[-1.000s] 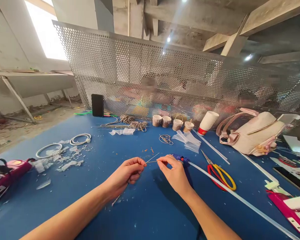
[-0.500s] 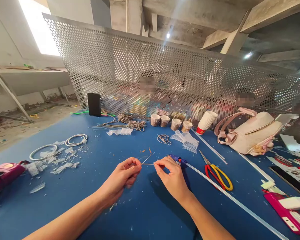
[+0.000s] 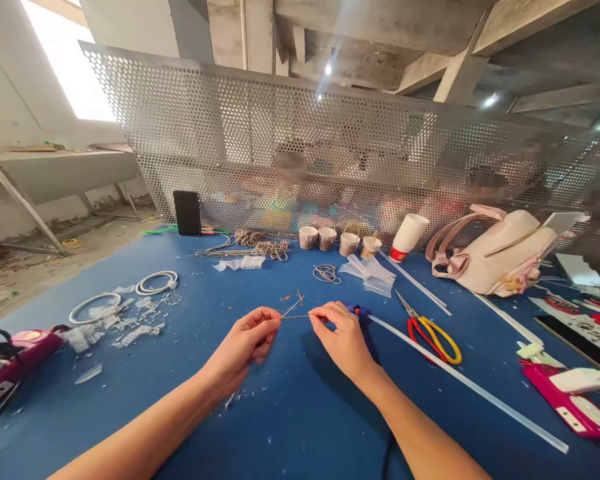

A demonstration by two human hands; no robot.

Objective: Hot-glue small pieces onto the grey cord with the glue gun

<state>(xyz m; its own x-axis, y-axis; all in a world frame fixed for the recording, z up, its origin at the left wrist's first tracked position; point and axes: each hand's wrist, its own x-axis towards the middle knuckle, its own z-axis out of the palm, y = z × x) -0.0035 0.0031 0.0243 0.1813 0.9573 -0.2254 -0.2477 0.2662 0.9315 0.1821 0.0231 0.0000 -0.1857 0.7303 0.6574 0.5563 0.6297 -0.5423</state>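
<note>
Above the blue table [image 3: 180,373], my left hand [image 3: 253,340] pinches a thin pale stick [image 3: 293,306] that points up and to the right. A thin brown cord [image 3: 296,316] runs from its fingertips to my right hand [image 3: 341,337], whose thumb and forefinger are closed on the cord's other end. The cord looks straight between the hands. Partly behind my right hand lies a blue glue gun [image 3: 359,311] with a long clear glue stick [image 3: 460,380]. Scissors [image 3: 433,333] with red and yellow handles lie to the right.
Paper cups [image 3: 411,233], small wrapped cups [image 3: 349,244] and cord bundles [image 3: 270,249] stand or lie before a perforated metal screen [image 3: 190,120]. A pink bag [image 3: 505,250] is at right. Magenta power strips [image 3: 570,407] are at both sides; white rings [image 3: 156,283] and scraps lie left.
The view has shifted slightly. The pale stick's tip stands a little lower and further left in the picture. Both hands keep their pinch, with the cord between them.
</note>
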